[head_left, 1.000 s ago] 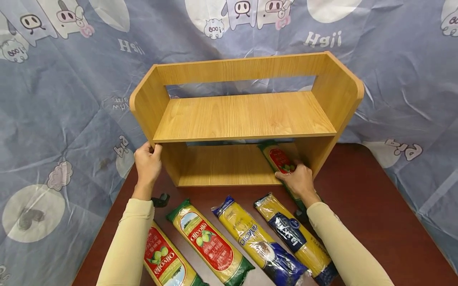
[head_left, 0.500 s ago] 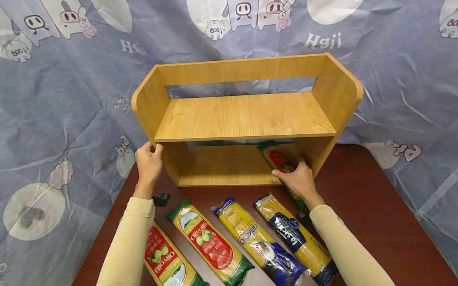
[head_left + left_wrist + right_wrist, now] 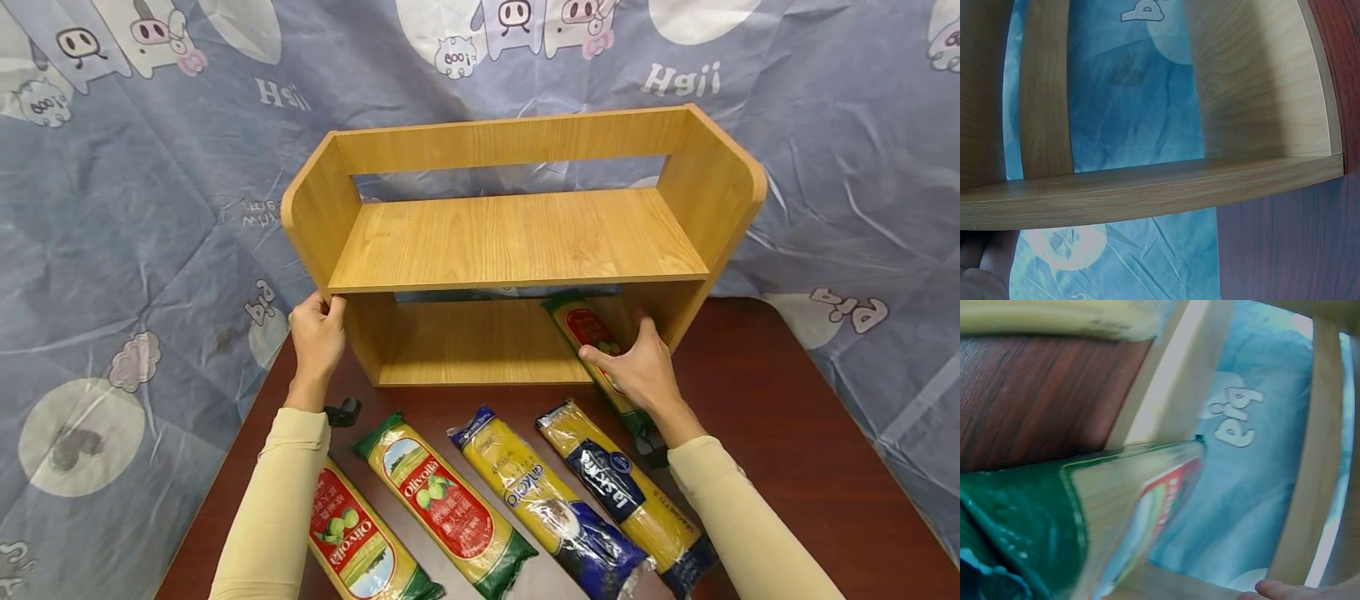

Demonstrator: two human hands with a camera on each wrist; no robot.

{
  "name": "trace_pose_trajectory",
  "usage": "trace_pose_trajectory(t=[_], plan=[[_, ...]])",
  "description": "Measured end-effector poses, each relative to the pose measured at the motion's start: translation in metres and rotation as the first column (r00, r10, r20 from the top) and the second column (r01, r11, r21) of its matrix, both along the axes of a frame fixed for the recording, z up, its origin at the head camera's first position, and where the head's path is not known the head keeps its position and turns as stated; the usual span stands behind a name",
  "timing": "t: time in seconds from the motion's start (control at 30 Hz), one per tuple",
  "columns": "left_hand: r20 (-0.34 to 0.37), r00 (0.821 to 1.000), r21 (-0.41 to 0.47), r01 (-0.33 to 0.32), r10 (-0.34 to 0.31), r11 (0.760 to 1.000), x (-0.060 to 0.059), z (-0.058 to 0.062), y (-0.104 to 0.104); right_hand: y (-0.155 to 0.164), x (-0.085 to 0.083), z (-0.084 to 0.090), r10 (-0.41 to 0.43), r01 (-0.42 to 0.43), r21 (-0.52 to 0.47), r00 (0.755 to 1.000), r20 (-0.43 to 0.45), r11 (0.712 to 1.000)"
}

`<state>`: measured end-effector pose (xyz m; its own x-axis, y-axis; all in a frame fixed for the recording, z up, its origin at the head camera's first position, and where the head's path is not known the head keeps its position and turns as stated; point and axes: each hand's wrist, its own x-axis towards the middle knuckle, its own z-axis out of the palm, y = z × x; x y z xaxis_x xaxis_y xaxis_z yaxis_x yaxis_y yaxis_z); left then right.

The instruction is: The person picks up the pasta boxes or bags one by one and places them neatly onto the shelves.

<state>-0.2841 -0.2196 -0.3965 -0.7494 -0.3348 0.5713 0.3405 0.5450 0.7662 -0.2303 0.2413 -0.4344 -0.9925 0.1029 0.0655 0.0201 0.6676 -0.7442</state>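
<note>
My left hand (image 3: 317,343) grips the left side panel of a two-tier wooden shelf (image 3: 517,242), just below the upper board. In the lower compartment, near the right side, a green-ended spaghetti packet (image 3: 588,327) with a red label lies slanted, its near end sticking out over the table. Over this packet my right hand (image 3: 643,371) is spread, thumb at its left and fingers raised by the right side panel. In the right wrist view the packet's green end (image 3: 1022,512) fills the lower left, with fingertips (image 3: 1279,590) showing apart from it at the bottom edge.
Several spaghetti packets lie slanted on the dark red table (image 3: 795,433): a red-labelled one (image 3: 352,533) by the left forearm, another like it (image 3: 450,508), a yellow-and-blue one (image 3: 547,508) and one with a navy label (image 3: 622,492). A patterned cloth (image 3: 150,208) hangs behind.
My right hand has loosened from the spaghetti packet, its fingers spreading and shifting slightly right and up. The left hand keeps its grip on the shelf.
</note>
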Motion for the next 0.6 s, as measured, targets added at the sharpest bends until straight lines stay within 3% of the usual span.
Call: trace_pose_trajectory(t=[0.33, 0.6], plan=[[-0.001, 1.0, -0.003, 0.026, -0.026, 1.0, -0.002, 0.0, 0.003, -0.002, 0.029, 0.02, 0.013, -0.021, -0.073, 0.995, -0.098, 0.997], [0.012, 0.999, 0.007, -0.032, 0.032, 0.999, 0.0, 0.0, 0.004, -0.001, 0.048, 0.03, 0.019, -0.037, -0.117, 0.989, -0.145, 0.992]])
